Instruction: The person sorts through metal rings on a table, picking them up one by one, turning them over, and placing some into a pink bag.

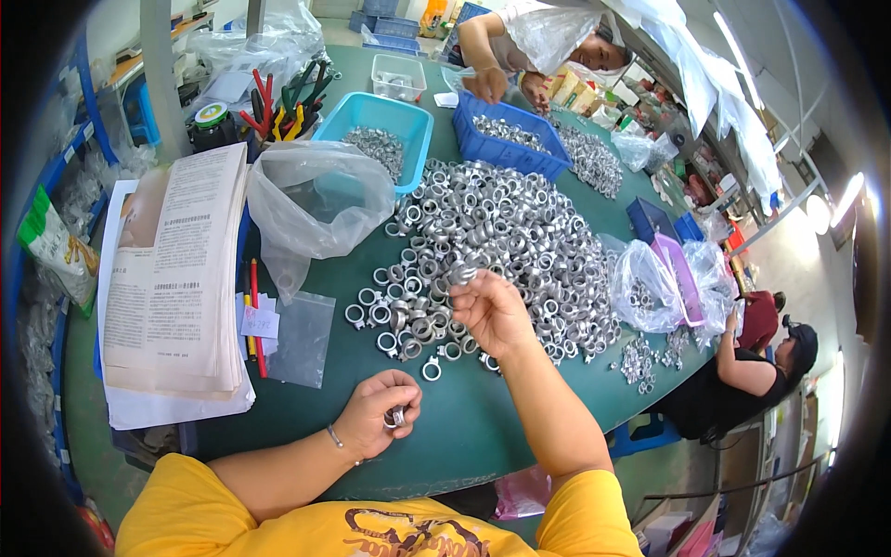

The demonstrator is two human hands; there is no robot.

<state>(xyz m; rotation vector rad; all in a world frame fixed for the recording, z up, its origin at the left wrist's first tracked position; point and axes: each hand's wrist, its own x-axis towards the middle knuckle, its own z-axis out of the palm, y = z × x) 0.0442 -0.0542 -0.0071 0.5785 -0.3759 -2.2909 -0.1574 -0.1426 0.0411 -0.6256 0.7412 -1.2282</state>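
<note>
A large heap of silver metal rings, some with a small lug on the side, covers the middle of the green table. My left hand is curled near the table's front edge, its fingers closed around a metal ring; whether more rings lie inside the fist is hidden. Over the near side of the heap, my right hand pinches a metal ring between thumb and fingertips. A few loose rings lie on the table between my two hands.
Behind the heap stand a turquoise tub and a blue crate holding small metal parts, with a co-worker's hand at the crate. Newspapers, pens and plastic bags lie left. Another person sits right.
</note>
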